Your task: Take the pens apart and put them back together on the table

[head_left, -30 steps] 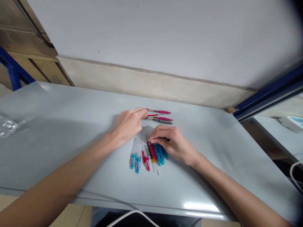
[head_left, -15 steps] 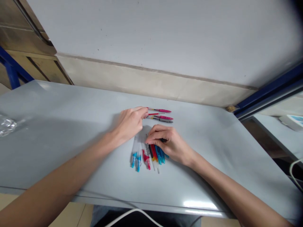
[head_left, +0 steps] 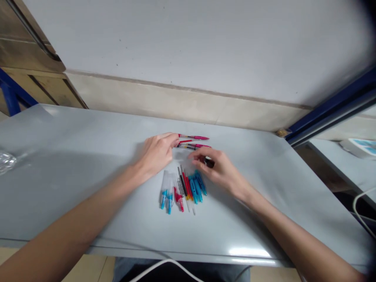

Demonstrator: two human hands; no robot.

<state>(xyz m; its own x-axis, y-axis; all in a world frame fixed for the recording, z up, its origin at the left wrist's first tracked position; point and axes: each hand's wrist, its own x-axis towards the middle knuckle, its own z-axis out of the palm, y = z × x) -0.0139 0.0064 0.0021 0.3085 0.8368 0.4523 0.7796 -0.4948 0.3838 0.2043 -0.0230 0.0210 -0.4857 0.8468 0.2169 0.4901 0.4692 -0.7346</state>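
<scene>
Pens (head_left: 201, 137) on table (head_left: 249, 164), beyond loose parts (head_left: 178, 200). Left hand (head_left: 158, 154), right hand (head_left: 217, 166) apart: left at pens' left ends, grip hidden; right curled, fingertips between pens and parts, cannot tell if holding anything. Clear barrels (head_left: 165, 178), blue grips (head_left: 194, 190), thin refills (head_left: 183, 182) lie close. Low knuckle could scatter parts; slim refills may roll, get mixed.

The left hand's grip (head_left: 159, 152) hides the left ends of the pink pens (head_left: 201, 138), the right hand's grip (head_left: 216, 167), fingertips blurred, covers some of the lowest pen (head_left: 188, 147), and the view's edges crop the plastic (head_left: 6, 162), box (head_left: 357, 148) and cable (head_left: 167, 261).
</scene>
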